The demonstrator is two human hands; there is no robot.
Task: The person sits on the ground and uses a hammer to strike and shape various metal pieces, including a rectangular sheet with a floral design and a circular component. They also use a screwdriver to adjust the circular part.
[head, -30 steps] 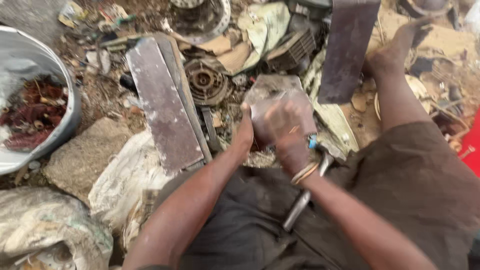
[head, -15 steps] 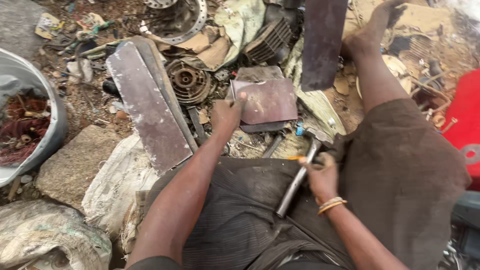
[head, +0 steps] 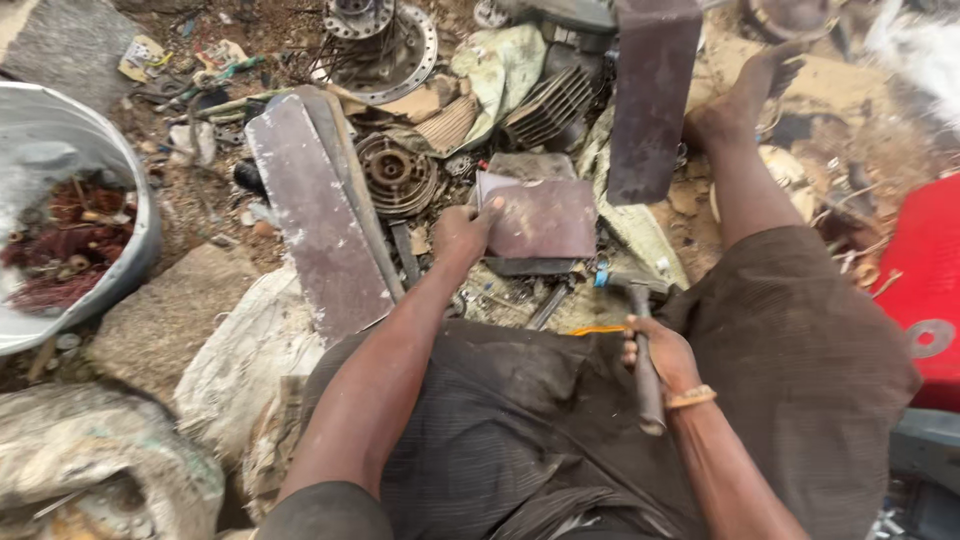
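My left hand [head: 460, 231] grips the left edge of a flat rusty metal plate [head: 545, 218] that lies on the scrap in front of me. My right hand [head: 657, 355] is closed around the handle of a hammer [head: 640, 330], whose head points forward near the plate's near right corner. I sit on the ground in dark trousers, with my right leg stretched out to the right of the plate.
A long metal slab [head: 315, 215] leans to the left of the plate. A round motor part [head: 397, 175] and a wheel hub [head: 375, 40] lie behind it. A grey basin [head: 120, 160] with copper wire stands at the left. A dark upright plate [head: 650, 95] and a red container [head: 925, 285] are to the right.
My right hand came off the plate, took the hammer by its handle and drew it toward my lap. My left hand stays on the plate's left edge.
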